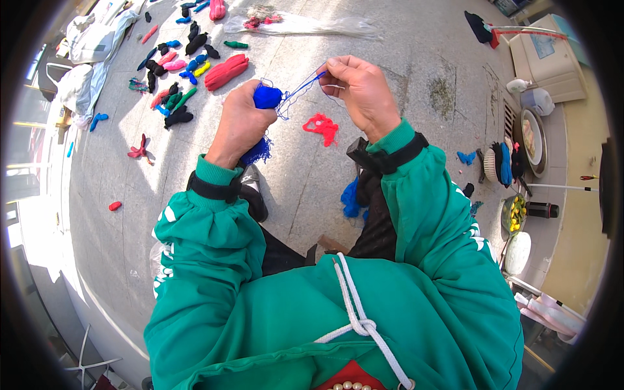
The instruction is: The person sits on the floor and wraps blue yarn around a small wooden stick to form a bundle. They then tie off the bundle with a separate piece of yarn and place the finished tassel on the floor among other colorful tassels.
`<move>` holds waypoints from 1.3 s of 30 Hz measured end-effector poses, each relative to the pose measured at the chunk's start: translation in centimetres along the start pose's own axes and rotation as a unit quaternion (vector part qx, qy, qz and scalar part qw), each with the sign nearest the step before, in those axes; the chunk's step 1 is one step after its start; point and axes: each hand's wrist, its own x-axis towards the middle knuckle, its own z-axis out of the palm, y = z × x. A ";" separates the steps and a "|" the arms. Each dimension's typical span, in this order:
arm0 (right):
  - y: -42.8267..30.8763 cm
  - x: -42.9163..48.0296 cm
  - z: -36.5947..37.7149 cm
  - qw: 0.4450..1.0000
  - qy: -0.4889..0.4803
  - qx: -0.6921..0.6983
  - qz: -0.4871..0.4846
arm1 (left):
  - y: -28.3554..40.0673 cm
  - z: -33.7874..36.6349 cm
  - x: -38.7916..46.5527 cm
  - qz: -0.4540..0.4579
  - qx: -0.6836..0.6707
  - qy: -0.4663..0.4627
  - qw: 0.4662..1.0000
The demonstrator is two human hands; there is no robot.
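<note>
My left hand (pixel 242 117) is closed around a bundle of blue netting or yarn (pixel 267 97), which bulges out between thumb and fingers. A frayed blue tail (pixel 257 151) of it hangs below the fist. My right hand (pixel 363 92) pinches thin blue strands (pixel 304 87) between thumb and fingertips, and they run taut across to the bundle. Below and between the hands, a crumpled piece of red netting (pixel 321 128) lies on the floor. More blue netting (pixel 350 197) lies by my right leg.
Many rolled bundles, among them a large red one (pixel 226 72) and a black one (pixel 196 44), are scattered ahead on the left. Clear plastic sheeting (pixel 307 24) lies at the top. Along the right wall stand a brush (pixel 491 165), a metal basin (pixel 527 122) and a glass bowl (pixel 513 213).
</note>
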 end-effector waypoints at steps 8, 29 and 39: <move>0.1 0.1 0.7 0.997 0.041 0.050 -0.039 | -0.2 0.0 0.0 0.003 0.018 -0.014 1.000; -0.8 0.3 -0.1 0.995 0.057 0.059 -0.051 | -0.7 -0.7 0.2 0.003 0.088 0.007 0.996; 0.2 -1.2 2.0 0.984 -0.079 -0.147 -0.060 | 2.0 -0.8 -0.7 -0.080 -0.347 -0.019 0.934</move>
